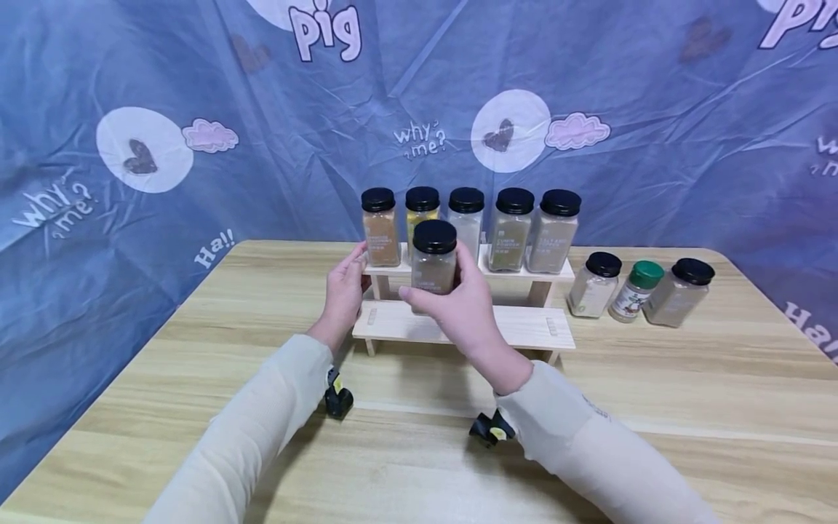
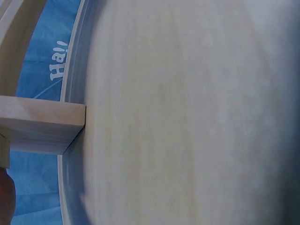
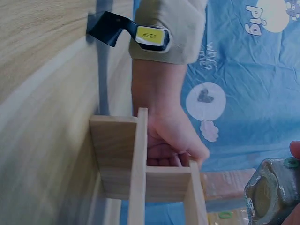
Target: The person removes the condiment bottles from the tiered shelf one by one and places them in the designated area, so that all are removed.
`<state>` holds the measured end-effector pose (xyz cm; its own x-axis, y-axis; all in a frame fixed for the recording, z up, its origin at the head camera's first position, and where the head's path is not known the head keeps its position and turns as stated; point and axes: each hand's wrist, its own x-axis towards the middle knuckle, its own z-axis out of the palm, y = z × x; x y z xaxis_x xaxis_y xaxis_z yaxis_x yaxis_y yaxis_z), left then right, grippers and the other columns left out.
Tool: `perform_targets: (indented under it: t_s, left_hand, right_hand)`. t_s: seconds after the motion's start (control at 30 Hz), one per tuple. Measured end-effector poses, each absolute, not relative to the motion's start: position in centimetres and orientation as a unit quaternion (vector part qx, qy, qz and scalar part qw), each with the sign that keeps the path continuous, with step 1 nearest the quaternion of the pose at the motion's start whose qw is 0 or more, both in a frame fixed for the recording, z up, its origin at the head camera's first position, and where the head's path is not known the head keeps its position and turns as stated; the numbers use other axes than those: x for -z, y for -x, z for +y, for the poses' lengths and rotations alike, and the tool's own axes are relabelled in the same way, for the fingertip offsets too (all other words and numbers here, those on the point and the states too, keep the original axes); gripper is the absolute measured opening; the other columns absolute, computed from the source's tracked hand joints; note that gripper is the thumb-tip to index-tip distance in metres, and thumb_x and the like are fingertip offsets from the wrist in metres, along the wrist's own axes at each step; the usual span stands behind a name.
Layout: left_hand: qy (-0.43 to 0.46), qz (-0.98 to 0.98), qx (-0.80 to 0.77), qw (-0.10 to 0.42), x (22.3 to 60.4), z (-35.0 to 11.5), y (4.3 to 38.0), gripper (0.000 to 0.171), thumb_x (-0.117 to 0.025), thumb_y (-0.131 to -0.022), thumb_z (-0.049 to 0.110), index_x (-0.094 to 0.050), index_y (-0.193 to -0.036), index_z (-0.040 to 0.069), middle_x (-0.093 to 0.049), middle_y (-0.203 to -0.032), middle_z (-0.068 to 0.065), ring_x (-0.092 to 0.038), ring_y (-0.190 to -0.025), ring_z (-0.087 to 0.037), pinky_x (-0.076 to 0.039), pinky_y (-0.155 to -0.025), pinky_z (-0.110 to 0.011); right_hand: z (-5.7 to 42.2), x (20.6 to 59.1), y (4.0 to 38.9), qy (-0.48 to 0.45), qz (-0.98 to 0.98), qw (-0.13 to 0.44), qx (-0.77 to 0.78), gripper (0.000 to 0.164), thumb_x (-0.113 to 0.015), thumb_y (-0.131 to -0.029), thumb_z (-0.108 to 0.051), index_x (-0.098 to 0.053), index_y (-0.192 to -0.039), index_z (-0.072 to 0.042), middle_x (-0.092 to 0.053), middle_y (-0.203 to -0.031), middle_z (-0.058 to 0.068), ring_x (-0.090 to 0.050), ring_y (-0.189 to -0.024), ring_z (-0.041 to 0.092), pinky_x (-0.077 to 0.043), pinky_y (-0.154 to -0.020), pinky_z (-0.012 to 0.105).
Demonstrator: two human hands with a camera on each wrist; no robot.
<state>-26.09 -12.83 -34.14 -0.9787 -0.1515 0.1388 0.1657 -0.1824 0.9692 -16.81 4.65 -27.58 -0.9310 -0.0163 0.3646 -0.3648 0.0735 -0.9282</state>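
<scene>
My right hand [image 1: 470,309] grips a black-lidded spice jar [image 1: 433,271] of brownish powder, raised above the lower step of a two-tier wooden rack [image 1: 524,325]. In the right wrist view the base of this jar [image 3: 269,199] faces the camera. My left hand [image 1: 343,295] holds the left end of the rack's upper step, its thumb near the top edge. Seen from the right wrist, the left hand [image 3: 171,129] has its fingers curled behind the rack's side. On the upper step stands a row of several jars, among them an orange-brown one [image 1: 382,236] and a cumin jar [image 1: 511,236].
Right of the rack, on the wooden table [image 1: 655,393], stand a black-lidded jar [image 1: 592,290], a small green-capped bottle [image 1: 631,300] and a larger black-lidded jar [image 1: 674,297]. A blue printed cloth [image 1: 314,145] hangs behind the table.
</scene>
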Motion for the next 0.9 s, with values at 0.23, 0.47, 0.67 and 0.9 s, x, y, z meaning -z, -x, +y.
perform_targets:
  t_s: [0.23,0.47,0.67,0.9]
  left_hand:
    - [0.011,-0.624,0.774,0.108,34.2,-12.8,26.2,0.042,-0.040,-0.094,0.011,-0.048,-0.135,0.009,-0.046,-0.140,-0.007,-0.060,-0.075,0.000,-0.049,-0.084,-0.024]
    - [0.011,-0.624,0.773,0.111,34.3,-12.8,26.3,0.042,-0.039,-0.094,0.010,-0.048,-0.135,0.008,-0.047,-0.139,-0.008,-0.061,-0.079,0.001,-0.044,-0.095,-0.037]
    - [0.005,-0.639,0.762,0.109,34.2,-12.9,26.2,0.042,-0.040,-0.094,0.012,-0.050,-0.134,0.010,-0.047,-0.139,-0.005,-0.061,-0.081,-0.001,-0.047,-0.092,-0.032]
    - [0.003,-0.645,0.757,0.109,34.2,-12.9,26.2,0.042,-0.040,-0.093,0.011,-0.049,-0.134,0.010,-0.042,-0.143,-0.001,-0.055,-0.112,-0.020,-0.044,-0.097,-0.034]
  right_hand:
    - [6.3,26.8,16.2,-0.137,-0.697,0.161,-0.685,0.064,-0.076,-0.069,-0.002,-0.048,-0.125,-0.015,-0.058,-0.105,0.007,-0.058,-0.090,0.019,-0.054,-0.069,0.036]
    - [7.6,26.4,15.8,-0.140,-0.671,0.202,-0.700,0.062,-0.071,-0.071,0.005,-0.047,-0.126,-0.012,-0.059,-0.103,0.002,-0.058,-0.090,0.016,-0.053,-0.069,0.027]
    - [8.6,26.2,15.5,-0.126,-0.645,0.225,-0.719,0.061,-0.069,-0.069,0.009,-0.049,-0.123,-0.012,-0.059,-0.101,-0.001,-0.057,-0.088,0.015,-0.052,-0.067,0.025]
    - [9.8,25.9,15.1,-0.125,-0.621,0.259,-0.729,0.057,-0.067,-0.066,0.013,-0.053,-0.116,-0.012,-0.059,-0.099,0.001,-0.055,-0.085,0.015,-0.050,-0.067,0.022]
